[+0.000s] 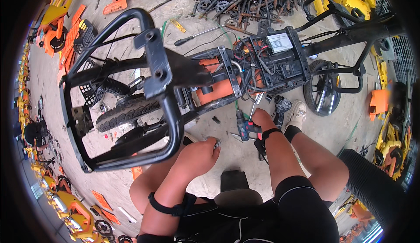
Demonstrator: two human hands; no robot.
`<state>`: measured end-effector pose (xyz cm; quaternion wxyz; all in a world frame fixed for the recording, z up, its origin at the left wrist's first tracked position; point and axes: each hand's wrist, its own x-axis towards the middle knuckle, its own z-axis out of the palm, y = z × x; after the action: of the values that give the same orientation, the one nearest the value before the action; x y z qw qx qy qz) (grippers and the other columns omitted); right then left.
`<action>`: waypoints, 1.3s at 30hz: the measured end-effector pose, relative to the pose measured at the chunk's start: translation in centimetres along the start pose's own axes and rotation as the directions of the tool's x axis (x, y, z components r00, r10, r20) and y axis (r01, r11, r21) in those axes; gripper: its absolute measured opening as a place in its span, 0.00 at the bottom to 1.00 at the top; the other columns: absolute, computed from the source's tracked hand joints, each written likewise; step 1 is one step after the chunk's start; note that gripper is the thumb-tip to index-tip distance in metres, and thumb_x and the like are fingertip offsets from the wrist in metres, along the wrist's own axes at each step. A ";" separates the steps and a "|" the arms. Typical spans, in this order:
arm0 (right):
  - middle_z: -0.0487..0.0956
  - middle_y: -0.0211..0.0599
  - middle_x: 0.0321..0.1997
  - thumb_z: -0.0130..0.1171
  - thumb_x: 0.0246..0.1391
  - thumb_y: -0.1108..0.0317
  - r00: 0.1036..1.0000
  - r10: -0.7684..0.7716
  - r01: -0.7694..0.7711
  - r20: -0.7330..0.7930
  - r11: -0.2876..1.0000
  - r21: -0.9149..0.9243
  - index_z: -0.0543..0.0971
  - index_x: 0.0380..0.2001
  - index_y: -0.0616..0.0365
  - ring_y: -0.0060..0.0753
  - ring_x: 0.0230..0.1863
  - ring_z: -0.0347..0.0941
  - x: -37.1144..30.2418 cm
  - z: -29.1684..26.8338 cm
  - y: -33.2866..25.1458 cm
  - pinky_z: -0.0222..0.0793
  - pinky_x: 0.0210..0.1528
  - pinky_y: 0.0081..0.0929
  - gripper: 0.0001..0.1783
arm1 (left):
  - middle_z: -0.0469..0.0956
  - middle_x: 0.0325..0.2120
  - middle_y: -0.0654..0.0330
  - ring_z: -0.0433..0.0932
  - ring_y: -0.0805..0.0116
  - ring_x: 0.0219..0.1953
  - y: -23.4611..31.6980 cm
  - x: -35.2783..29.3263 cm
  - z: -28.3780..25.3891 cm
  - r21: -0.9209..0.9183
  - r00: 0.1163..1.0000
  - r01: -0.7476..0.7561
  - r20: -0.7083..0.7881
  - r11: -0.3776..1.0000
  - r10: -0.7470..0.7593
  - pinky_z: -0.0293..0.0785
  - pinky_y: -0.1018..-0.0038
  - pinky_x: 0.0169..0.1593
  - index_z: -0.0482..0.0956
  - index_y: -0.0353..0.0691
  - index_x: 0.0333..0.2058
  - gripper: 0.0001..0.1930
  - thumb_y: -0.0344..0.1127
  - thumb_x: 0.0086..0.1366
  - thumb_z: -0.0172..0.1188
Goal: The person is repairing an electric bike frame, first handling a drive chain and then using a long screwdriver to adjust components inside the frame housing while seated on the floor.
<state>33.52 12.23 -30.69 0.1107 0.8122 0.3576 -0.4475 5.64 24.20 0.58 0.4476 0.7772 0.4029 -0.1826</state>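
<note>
My left hand (202, 155) is closed in front of me, with a small shiny metal piece (216, 144) showing at the fingertips; its exact kind is too small to tell. My right hand (262, 119) is closed at the near side of a stripped black vehicle frame (164, 74). From its fingers a slim silver metal tool (256, 105) points up toward the frame's wiring (251, 74); its far end lies among the cables. Just left of that hand, a teal and red cordless drill (245, 127) rests on the floor. A black cordless driver (281, 108) stands to its right.
A knobbly tyre (129, 114) lies beneath the frame's left part, and a small wheel (322, 88) is at the right. A long screwdriver (197, 36) lies beyond the frame. Rusty metal parts (249, 0) are heaped farther off. A ribbed black hose (369, 184) runs at my right.
</note>
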 end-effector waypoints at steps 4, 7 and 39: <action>0.79 0.60 0.48 0.55 0.55 0.57 0.992 0.047 -0.026 -0.116 0.984 0.179 0.76 0.44 0.65 0.60 0.52 0.74 4.3 3.3 1.7 0.70 0.55 0.50 0.21 | 0.78 0.22 0.45 0.79 0.41 0.30 0.9 1.3 -0.7 0.031 0.999 -0.007 0.038 1.000 0.006 0.73 0.51 0.34 0.73 0.37 0.36 0.12 0.41 0.68 0.55; 0.78 0.62 0.48 0.55 0.55 0.56 0.989 0.097 -0.067 -0.112 0.967 0.247 0.74 0.44 0.67 0.63 0.52 0.74 6.0 5.0 2.6 0.69 0.55 0.51 0.23 | 0.77 0.21 0.45 0.78 0.41 0.29 2.4 2.6 -1.2 -0.035 0.997 -0.068 0.031 0.997 0.069 0.72 0.50 0.33 0.72 0.37 0.35 0.12 0.41 0.68 0.55; 0.80 0.35 0.24 0.57 0.59 0.65 0.970 -0.045 0.225 -0.240 0.543 0.809 0.81 0.33 0.59 0.25 0.27 0.76 -7.7 1.3 2.7 0.71 0.31 0.25 0.09 | 0.76 0.25 0.39 0.76 0.37 0.33 2.5 4.5 -0.5 -0.082 0.973 -0.209 -0.121 0.975 0.198 0.69 0.47 0.36 0.69 0.35 0.36 0.13 0.40 0.69 0.52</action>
<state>31.87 5.89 -25.59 -0.3551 0.7765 0.1744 -0.4904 10.33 26.03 -0.69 0.4768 0.8014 0.3537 -0.0729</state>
